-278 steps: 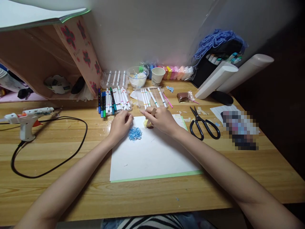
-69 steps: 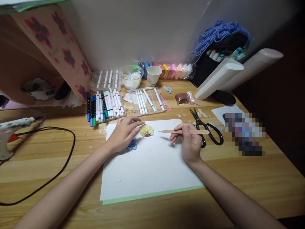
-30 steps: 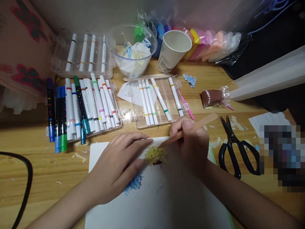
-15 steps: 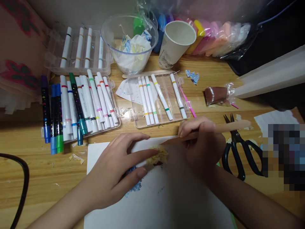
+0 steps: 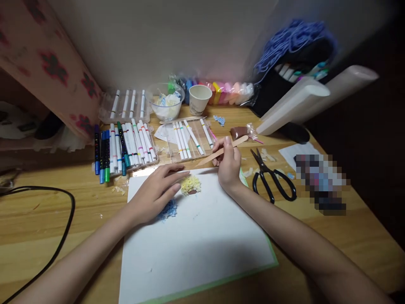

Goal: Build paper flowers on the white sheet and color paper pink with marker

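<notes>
Stick (image 5: 241, 141) gripped in right hand (image 5: 228, 165), tip clear of the yellow tuft (image 5: 190, 185) on the sheet (image 5: 202, 240). Left hand (image 5: 155, 192) lies flat and open beside the tuft. Light dabs, with the sheet pinned, would likely keep the shreds in place.

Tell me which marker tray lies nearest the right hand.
The half-empty tray just left of the right hand; the other two sit farther left.

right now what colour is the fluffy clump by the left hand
The fluffy clump is pale yellow, seen best in the head view.
</notes>
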